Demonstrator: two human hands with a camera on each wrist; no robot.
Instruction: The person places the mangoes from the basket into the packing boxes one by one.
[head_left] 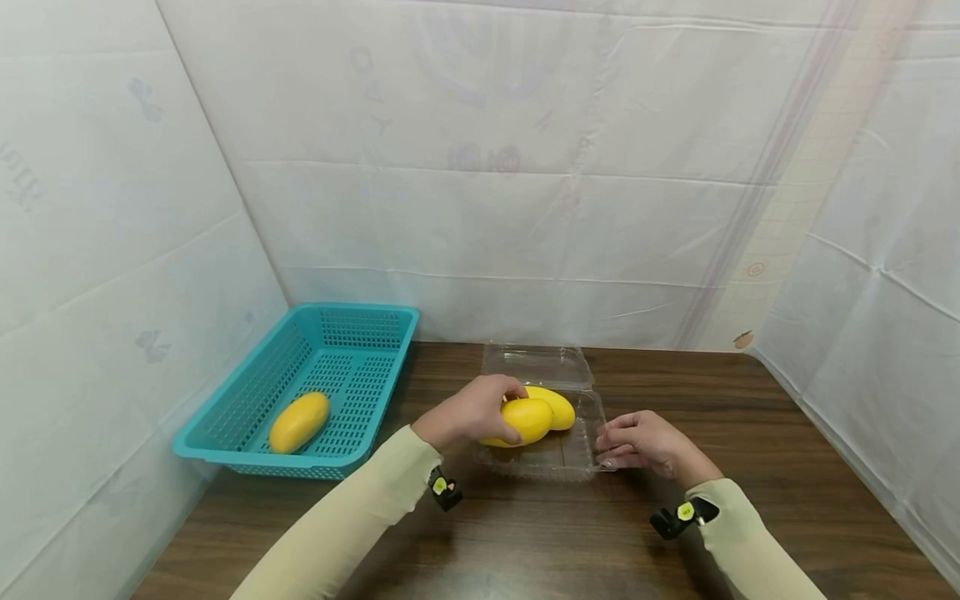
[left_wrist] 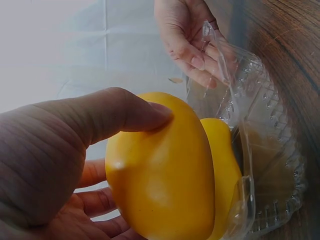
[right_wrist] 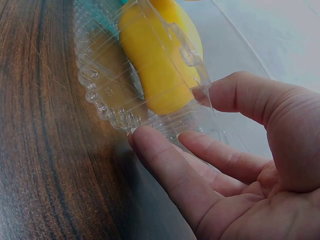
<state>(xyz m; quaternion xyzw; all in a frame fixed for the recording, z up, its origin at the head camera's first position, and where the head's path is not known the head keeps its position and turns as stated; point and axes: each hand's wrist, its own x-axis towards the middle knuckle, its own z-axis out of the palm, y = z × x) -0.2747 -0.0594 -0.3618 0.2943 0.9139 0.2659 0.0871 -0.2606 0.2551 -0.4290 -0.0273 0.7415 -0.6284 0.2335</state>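
Observation:
A yellow mango (head_left: 528, 420) is gripped by my left hand (head_left: 480, 410), thumb on one side and fingers round the other. It is held over the left part of a clear plastic clamshell box (head_left: 581, 454), whose lid (head_left: 536, 365) lies folded back. Behind the held fruit, a second mango (head_left: 564, 410) sits in the box. My right hand (head_left: 645, 443) is at the box's right side. In the right wrist view, its thumb and fingers pinch the clear wall (right_wrist: 165, 125) near the corner.
To the left stands a turquoise plastic basket (head_left: 358, 417) with one mango (head_left: 300, 422) inside. All of this rests on a dark wood-grain table (head_left: 540, 533). White printed sheets (head_left: 480, 208) rise behind the table and along its left and right sides.

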